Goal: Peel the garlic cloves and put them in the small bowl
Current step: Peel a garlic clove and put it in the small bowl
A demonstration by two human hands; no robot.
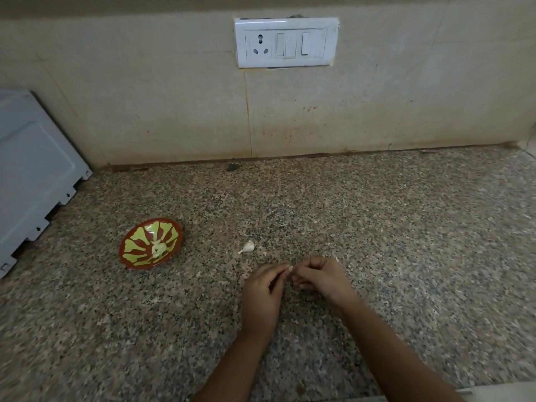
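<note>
A small red bowl with a yellow-green flower pattern stands on the granite counter at the left, and pale peeled garlic lies in its middle. One unpeeled garlic clove with a thin tail lies on the counter to the bowl's right. Just in front of it my left hand and my right hand meet fingertip to fingertip. Between them they pinch a small white garlic clove, mostly hidden by the fingers.
A grey appliance panel leans at the far left by the wall. A white socket and switch plate sits on the tiled wall behind. A small dark chip lies where counter meets wall. The speckled counter stretches to the right.
</note>
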